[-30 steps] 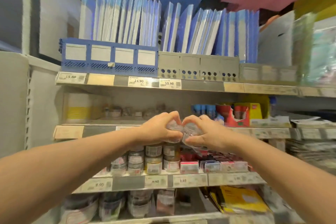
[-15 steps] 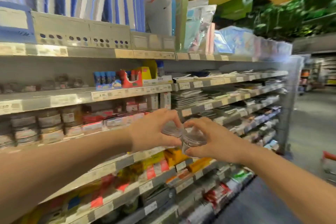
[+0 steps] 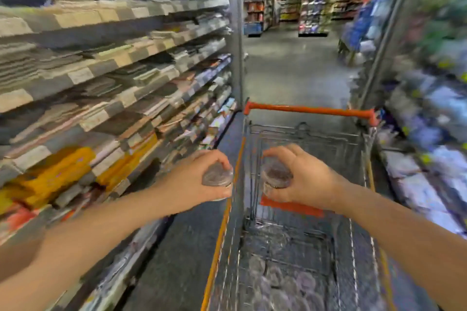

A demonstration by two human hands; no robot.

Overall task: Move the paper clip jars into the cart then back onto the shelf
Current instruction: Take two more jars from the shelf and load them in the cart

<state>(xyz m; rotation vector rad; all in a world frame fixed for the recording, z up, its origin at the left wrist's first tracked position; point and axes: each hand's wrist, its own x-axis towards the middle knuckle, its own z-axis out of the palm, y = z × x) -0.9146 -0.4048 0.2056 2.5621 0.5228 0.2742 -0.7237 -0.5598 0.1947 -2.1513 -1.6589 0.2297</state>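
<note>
Aisle (image 3: pixel 290 70): cart (image 3: pixel 309 109) holds jars (image 3: pixel 275 281); left hand (image 3: pixel 197 182) and right hand (image 3: pixel 307 182) each grip a jar (image 3: pixel 217 176).

Shop aisle: stocked shelves (image 3: pixel 113 63) with price strips, wire cart (image 3: pixel 310 139), further displays (image 3: pixel 313 5) beyond.

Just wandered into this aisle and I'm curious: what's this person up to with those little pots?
A person in a shop aisle is carrying two small clear jars. The left hand grips the left jar just outside the left rim of the cart. The right hand holds the right jar above the wire basket. Blurred round shapes, probably more jars, lie on the basket floor. The shelves stand to the left.
</note>
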